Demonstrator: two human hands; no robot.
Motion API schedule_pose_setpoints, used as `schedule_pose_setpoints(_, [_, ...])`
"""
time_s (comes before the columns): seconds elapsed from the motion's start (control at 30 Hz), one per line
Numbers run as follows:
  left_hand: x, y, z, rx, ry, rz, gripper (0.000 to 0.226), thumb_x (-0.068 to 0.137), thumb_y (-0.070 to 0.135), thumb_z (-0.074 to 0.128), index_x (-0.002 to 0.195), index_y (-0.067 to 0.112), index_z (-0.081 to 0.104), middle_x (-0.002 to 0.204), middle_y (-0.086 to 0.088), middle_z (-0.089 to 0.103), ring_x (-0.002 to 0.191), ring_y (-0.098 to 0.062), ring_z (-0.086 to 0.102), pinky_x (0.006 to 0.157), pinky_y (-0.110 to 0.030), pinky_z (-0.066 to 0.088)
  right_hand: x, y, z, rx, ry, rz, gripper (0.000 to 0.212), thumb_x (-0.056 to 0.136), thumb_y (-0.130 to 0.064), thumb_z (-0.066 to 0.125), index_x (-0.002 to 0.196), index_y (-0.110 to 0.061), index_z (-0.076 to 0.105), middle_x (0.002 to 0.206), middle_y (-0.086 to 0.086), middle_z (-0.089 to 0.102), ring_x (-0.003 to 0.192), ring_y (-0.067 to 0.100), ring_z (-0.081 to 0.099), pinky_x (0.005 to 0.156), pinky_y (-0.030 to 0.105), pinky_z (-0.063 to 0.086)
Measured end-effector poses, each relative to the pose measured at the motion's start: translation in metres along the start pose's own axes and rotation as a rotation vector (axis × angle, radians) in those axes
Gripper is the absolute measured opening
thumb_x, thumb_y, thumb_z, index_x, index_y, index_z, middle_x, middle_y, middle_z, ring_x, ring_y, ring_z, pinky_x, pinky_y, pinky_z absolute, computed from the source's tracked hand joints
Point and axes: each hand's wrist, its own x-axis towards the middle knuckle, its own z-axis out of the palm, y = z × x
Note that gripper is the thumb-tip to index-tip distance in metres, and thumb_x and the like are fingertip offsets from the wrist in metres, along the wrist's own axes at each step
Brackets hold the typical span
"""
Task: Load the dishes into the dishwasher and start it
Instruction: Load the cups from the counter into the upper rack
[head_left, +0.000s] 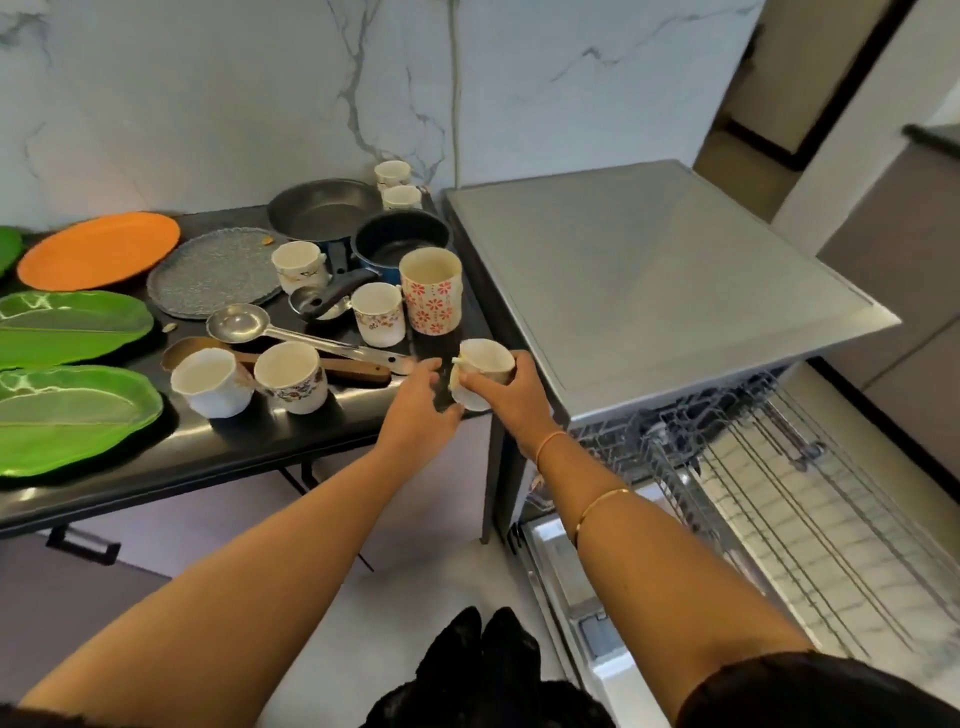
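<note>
Tilted white cup (485, 358), mouth up and away, in curled right hand (511, 397); left hand (415, 410) spread alongside.

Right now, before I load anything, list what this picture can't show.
Head view:
- Left hand: whether it grips the cup the right hand holds; motion blur.
- Dishwasher rack: back hidden under the dishwasher top, rest cut off by the right edge.
- Nearest green plate: cut off by the left edge.

Tilted white cup (483, 371) just beside the open dishwasher (649, 291) (wire rack (810, 493) drawn out)
</note>
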Motion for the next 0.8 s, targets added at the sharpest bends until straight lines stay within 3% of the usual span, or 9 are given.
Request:
schedule_pose_setpoints(0.17, [-0.024,0.010,0.046,-0.013,-0.176,0.086,0.061,0.087,0.018,0.065,0.139,0.015,0.035,0.133,-0.002,0.050,0.122,-0.016,0.049,0.093,-0.026,0.042,-0.043,0.022,-0.044,0.063,0.164,0.065,0.048,0.077,-0.020,0.076,0.112,-0.016,0.044,0.104,0.000,0.053,0.096,0.017,0.055,0.082,0.030,0.052])
schedule_pose_setpoints(0.33, [-0.054,0.007,0.108,0.085,-0.418,0.134,0.057,0.090,0.019,0.059,0.141,0.020,0.033,0.139,-0.003,0.045,0.125,-0.021,0.047,0.096,-0.031,0.041,-0.089,0.061,-0.116,0.025,0.309,0.208,0.050,0.075,-0.019,0.078,0.110,-0.016,0.042,0.103,0.002,0.054,0.098,0.023,0.056,0.086,0.036,0.053])
schedule_pose_setpoints(0.47, [-0.071,0.000,0.163,0.317,-0.608,0.281,0.041,0.093,0.023,0.052,0.134,0.023,0.046,0.136,-0.003,0.046,0.118,-0.018,0.050,0.092,-0.026,0.039,-0.127,0.099,-0.174,-0.067,0.414,0.337,0.058,0.070,-0.029,0.082,0.111,-0.018,0.043,0.112,0.007,0.053,0.099,0.023,0.056,0.084,0.035,0.052])
schedule_pose_setpoints(0.7, [-0.113,-0.004,0.281,0.587,-0.891,0.535,0.033,0.098,0.024,0.045,0.130,0.017,0.052,0.133,-0.006,0.048,0.120,-0.025,0.047,0.098,-0.038,0.042,-0.186,0.176,-0.249,-0.343,0.465,0.612,0.064,0.075,-0.046,0.073,0.126,-0.017,0.048,0.104,-0.001,0.054,0.095,0.018,0.051,0.078,0.030,0.042])
schedule_pose_setpoints(0.8, [-0.132,-0.015,0.319,0.761,-1.000,0.656,0.033,0.099,0.026,0.042,0.126,0.012,0.055,0.132,-0.008,0.051,0.119,-0.027,0.047,0.099,-0.040,0.040,-0.198,0.208,-0.267,-0.377,0.468,0.708,0.070,0.073,-0.040,0.076,0.129,-0.011,0.044,0.114,0.007,0.053,0.103,0.025,0.053,0.087,0.039,0.049])
